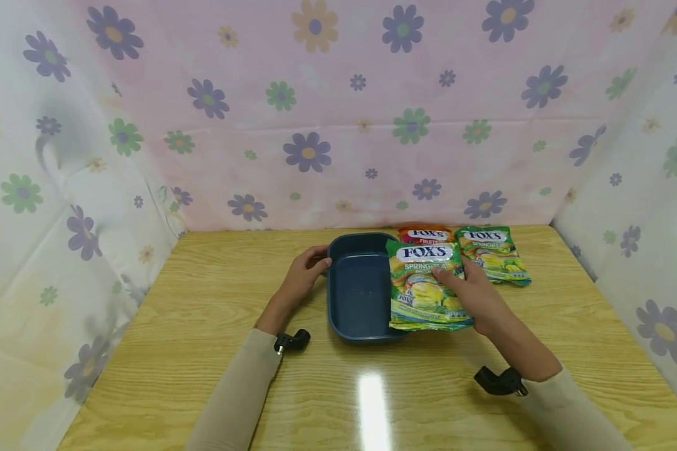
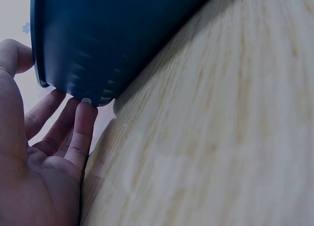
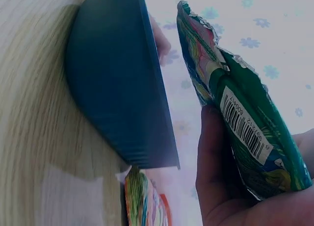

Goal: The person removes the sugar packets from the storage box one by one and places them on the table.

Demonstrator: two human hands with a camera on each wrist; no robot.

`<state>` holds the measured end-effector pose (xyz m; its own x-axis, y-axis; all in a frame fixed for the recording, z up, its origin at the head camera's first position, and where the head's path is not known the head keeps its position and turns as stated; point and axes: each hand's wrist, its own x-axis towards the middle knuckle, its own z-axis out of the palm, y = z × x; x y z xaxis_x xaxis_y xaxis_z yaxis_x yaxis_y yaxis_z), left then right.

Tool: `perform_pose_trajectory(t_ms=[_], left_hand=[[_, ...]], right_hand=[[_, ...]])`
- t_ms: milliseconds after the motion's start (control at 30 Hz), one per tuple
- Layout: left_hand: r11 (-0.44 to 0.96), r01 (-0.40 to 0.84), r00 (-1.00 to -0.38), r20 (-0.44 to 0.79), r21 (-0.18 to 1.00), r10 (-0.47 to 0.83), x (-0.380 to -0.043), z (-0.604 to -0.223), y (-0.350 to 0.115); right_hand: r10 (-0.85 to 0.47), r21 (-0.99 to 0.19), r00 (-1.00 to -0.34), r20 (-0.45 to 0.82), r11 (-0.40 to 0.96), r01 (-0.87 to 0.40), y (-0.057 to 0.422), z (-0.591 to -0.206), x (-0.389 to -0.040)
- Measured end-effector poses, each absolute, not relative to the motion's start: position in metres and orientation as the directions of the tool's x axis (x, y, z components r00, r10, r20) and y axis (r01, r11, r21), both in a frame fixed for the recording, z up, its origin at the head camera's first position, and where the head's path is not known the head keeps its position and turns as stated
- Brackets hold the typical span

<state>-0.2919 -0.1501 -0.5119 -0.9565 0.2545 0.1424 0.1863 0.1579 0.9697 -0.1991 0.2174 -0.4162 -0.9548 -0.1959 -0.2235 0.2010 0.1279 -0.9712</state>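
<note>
My right hand [image 1: 476, 297] holds a green candy bag [image 1: 423, 291] printed FOX'S SPRING TEA, thumb on its front and fingers behind. In the head view this bag overlaps the right side of a dark blue plastic tub [image 1: 358, 294] on the table. From the right wrist, the bag's barcode side [image 3: 245, 123] shows above the level of the tub's rim. My left hand [image 1: 304, 275] grips the tub's far left corner. Seen from the left wrist, its thumb is at the rim and its fingertips [image 2: 86, 111] touch the outer wall. The visible tub floor is bare.
Behind the held bag, a red FOX'S FRUITS bag [image 1: 425, 234] is partly hidden. A second green FOX'S bag [image 1: 493, 254] lies to its right, near the table's back edge. Flowered cloth [image 1: 344, 188] hangs behind and beside the wooden table [image 1: 220, 282].
</note>
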Motion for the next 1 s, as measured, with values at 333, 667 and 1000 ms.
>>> perform_pose_trajectory(t_ms=[333, 667, 1000], left_hand=[[0.157, 0.180, -0.960, 0.138, 0.971, 0.243, -0.292, -0.514, -0.150], [0.152, 0.177, -0.960, 0.136, 0.972, 0.246, -0.292, -0.512, -0.149], [0.159, 0.174, -0.960, 0.131, 0.972, 0.249, -0.291, -0.512, -0.150]], right_hand=[[-0.162, -0.960, -0.957, -0.239, 0.184, 0.209, 0.235, -0.424, -0.196], [-0.087, -0.930, -0.951, -0.295, 0.253, 0.266, 0.255, -0.433, -0.197], [-0.076, -0.915, -0.939, -0.335, 0.263, 0.305, 0.266, -0.439, -0.198]])
